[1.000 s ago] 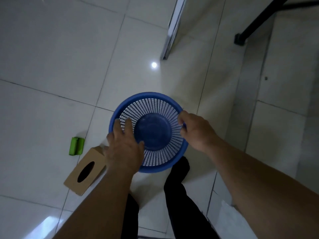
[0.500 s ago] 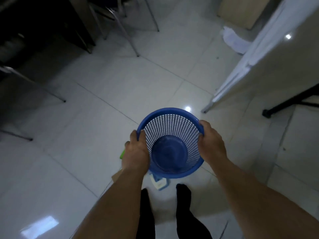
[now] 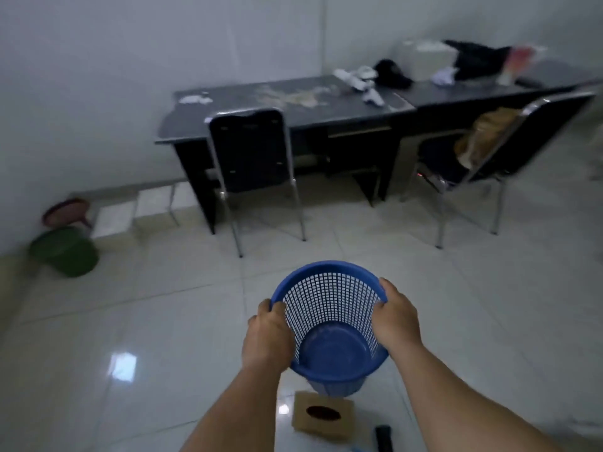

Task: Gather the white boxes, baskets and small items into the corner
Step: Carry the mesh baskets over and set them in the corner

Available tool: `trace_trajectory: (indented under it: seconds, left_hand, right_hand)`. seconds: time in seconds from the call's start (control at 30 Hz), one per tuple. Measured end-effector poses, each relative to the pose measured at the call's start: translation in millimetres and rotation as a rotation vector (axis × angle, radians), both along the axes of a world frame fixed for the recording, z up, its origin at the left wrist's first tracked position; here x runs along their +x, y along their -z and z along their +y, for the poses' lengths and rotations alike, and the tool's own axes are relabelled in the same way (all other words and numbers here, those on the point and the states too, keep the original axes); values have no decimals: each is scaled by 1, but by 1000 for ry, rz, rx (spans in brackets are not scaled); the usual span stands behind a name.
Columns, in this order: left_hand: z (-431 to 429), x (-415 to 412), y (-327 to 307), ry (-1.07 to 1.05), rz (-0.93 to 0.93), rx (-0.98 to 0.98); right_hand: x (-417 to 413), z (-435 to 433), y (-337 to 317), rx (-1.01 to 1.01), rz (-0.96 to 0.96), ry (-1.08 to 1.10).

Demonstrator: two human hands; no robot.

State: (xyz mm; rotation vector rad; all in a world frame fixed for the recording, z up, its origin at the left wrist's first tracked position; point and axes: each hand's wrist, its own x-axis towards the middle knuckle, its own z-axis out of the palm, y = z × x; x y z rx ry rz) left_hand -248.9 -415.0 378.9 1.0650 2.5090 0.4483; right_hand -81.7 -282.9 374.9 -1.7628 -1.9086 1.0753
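So from my feed there was one blue basket [image 3: 329,324], held up off the floor with both hands on it. The left hand [image 3: 268,337] had its grip clamped over the left rim, fingers hooked inside, and the right hand [image 3: 396,321] was clamped on the right rim the same way. The basket tipped toward the camera so I could see right down to its bottom, which looked empty.

Counting the rest: one brown cardboard tissue box [image 3: 323,414] lay on the floor just below the basket, with one small dark item [image 3: 383,437] beside it that I couldn't identify. Two chairs [image 3: 253,151] stood at two dark tables [image 3: 293,106] pushed together along the wall, cluttered with white scraps and dark cloth, too blurry to count. Over in the left corner I counted one green basket [image 3: 65,252] tipped on its side, one reddish one [image 3: 67,212] behind it, and two white boxes [image 3: 114,220] next to those.

Compared with half a second before, the view had swung way up: back then it was mostly floor tiles and chair legs, and now the whole table wall and corner showed. Same two-handed hold on the basket, though, and the tissue box had come into full view.
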Motion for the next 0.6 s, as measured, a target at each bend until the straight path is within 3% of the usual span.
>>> trace_trajectory:
  seconds: [0.3, 0.6]
  left_hand:
    - [-114, -264, -50, -341, 151, 98]
    - [-178, -411, -54, -632, 250, 149]
  right_hand:
    - [-311, -68, -50, 2, 91, -368]
    - [-508, -108, -63, 24, 29, -637]
